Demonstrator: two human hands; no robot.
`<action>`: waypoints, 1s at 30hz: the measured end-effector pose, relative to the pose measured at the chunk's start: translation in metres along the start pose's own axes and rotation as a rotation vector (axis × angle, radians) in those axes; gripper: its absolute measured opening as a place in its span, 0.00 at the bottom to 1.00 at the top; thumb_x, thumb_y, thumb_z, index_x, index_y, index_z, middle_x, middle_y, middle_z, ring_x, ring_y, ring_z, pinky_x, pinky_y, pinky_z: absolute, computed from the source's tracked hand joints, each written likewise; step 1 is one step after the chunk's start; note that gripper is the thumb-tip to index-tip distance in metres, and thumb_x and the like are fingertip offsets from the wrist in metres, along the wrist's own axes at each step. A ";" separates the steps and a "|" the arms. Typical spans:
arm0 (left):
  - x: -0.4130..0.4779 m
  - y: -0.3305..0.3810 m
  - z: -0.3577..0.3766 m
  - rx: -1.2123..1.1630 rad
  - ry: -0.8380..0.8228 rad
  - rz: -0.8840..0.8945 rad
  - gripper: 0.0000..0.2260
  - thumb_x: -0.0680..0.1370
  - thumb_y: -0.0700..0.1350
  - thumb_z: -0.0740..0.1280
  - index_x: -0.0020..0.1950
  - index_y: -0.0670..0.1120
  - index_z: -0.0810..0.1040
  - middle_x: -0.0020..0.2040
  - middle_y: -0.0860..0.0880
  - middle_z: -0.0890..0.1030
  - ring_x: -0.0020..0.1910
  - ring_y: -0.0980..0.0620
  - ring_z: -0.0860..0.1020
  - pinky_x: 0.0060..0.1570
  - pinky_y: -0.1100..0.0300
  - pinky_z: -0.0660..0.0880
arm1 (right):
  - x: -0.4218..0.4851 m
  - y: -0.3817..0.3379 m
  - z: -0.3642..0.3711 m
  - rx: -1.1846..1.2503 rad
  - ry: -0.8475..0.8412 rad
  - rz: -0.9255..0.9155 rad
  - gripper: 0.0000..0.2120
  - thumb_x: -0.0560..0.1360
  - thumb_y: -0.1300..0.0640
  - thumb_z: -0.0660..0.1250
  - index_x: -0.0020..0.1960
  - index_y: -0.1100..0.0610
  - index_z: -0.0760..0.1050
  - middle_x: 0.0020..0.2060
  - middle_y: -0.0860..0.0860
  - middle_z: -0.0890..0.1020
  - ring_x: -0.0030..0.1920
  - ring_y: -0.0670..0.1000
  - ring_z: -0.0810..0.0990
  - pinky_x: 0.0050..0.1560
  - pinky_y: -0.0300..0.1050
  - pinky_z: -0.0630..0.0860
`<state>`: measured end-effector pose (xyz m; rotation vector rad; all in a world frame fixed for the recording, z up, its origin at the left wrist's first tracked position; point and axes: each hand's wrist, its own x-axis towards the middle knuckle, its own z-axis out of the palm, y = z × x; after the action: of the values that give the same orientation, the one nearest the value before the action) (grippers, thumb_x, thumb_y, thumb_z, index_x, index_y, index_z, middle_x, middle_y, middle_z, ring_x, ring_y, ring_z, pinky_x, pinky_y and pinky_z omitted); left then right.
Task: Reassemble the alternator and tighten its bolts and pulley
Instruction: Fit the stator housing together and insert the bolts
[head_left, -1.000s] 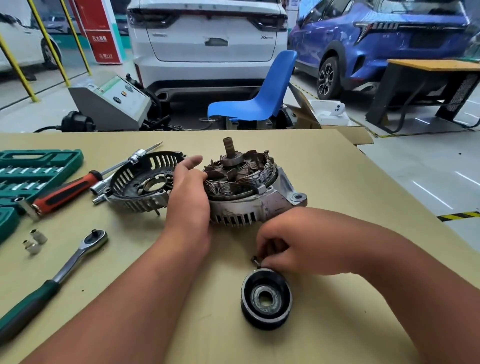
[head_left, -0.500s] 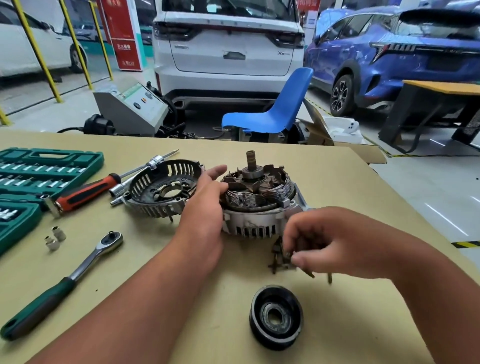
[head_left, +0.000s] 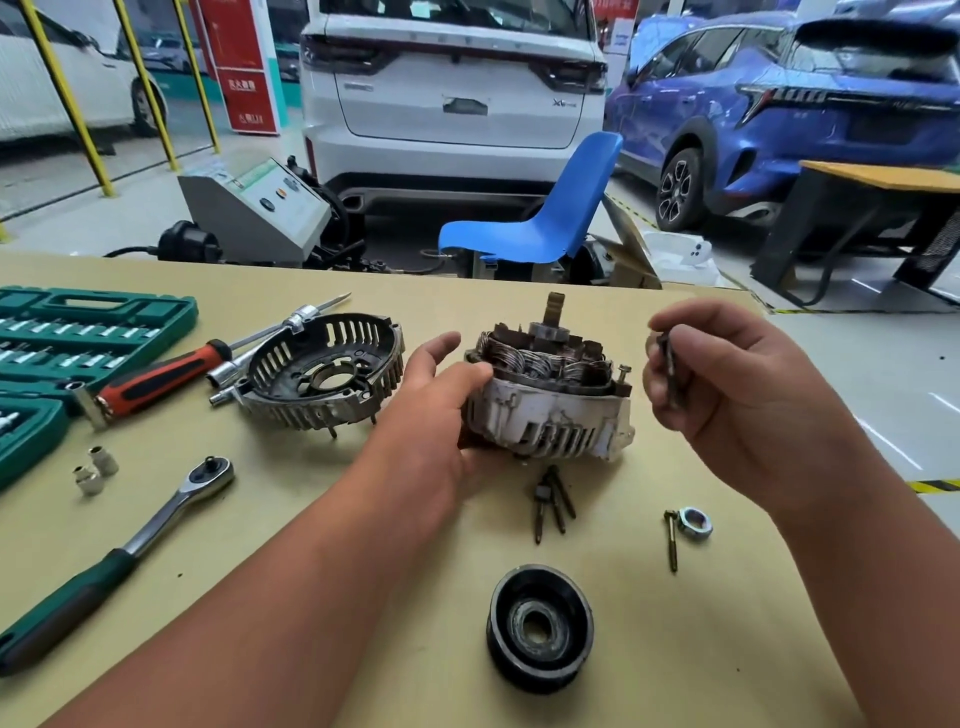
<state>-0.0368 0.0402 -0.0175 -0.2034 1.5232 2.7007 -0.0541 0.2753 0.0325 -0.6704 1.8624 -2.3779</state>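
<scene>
The alternator body, white housing with copper windings and a shaft pointing up, sits mid-table. My left hand grips its left side. My right hand is raised to the right of it and pinches a dark long bolt. One bolt stands in the housing's right ear. Several bolts lie in front of the body. Another bolt and a nut lie to the right. The black pulley lies nearer me. The slotted end cover lies to the left.
A green socket case sits at the left edge, with a red-handled screwdriver, an extension bar, a green-handled ratchet and two loose sockets. Beyond the table stand a blue chair, a grey machine and parked cars.
My right hand lifted from the table in front of the alternator up to its right side, carrying a bolt. The remaining bolts and nut now lie uncovered on the table.
</scene>
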 end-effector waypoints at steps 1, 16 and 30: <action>-0.002 0.001 0.002 -0.022 0.001 -0.017 0.17 0.84 0.41 0.65 0.69 0.58 0.75 0.51 0.42 0.86 0.39 0.45 0.88 0.42 0.39 0.84 | 0.000 0.001 0.002 -0.007 0.042 -0.007 0.08 0.75 0.62 0.68 0.46 0.52 0.84 0.36 0.55 0.79 0.32 0.53 0.78 0.28 0.40 0.72; -0.013 -0.001 0.000 -0.037 -0.047 -0.072 0.24 0.79 0.36 0.66 0.69 0.59 0.75 0.57 0.41 0.86 0.53 0.38 0.87 0.45 0.38 0.83 | -0.009 0.006 0.035 -0.152 0.087 -0.056 0.06 0.75 0.61 0.71 0.47 0.52 0.85 0.34 0.55 0.80 0.33 0.55 0.81 0.29 0.45 0.76; -0.014 -0.010 0.008 0.098 -0.142 0.033 0.30 0.67 0.38 0.71 0.64 0.63 0.76 0.56 0.47 0.87 0.49 0.40 0.88 0.45 0.43 0.84 | -0.019 0.002 0.039 -0.741 0.033 -0.192 0.11 0.77 0.62 0.75 0.48 0.46 0.84 0.33 0.48 0.82 0.31 0.48 0.79 0.35 0.53 0.80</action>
<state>-0.0233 0.0529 -0.0198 0.0168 1.6250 2.5927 -0.0226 0.2447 0.0322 -0.8751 2.8162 -1.7291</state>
